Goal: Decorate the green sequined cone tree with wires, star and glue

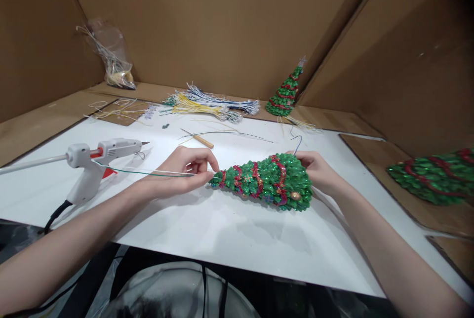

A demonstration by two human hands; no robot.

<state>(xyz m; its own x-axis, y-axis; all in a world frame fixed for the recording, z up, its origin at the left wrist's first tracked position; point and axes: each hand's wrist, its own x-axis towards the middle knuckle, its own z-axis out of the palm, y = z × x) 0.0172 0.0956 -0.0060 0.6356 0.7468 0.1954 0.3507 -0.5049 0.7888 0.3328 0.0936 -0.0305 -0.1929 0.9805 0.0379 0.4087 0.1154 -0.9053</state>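
A miniature green Christmas tree (255,182) with red garlands and small ornaments lies on its side, its tip to the left. My right hand (314,170) grips its wide base from behind; most of those fingers are hidden. At the tip, the thumb and forefinger of my left hand (188,170) are pinched together. A green wire and a white wire (148,173) run from there leftward over my wrist. Whether the fingers also press on the tip itself is hard to see. A bent blue wire (298,145) sticks up by the base.
A white hot glue gun (118,147) stands at the left. Behind my hands lie a wooden-handled awl (203,141) and bundles of yellow, white and blue wires (207,103). A second tree (285,93) stands at the back; another tree (433,177) is at right. Cardboard walls (222,21) enclose the table.
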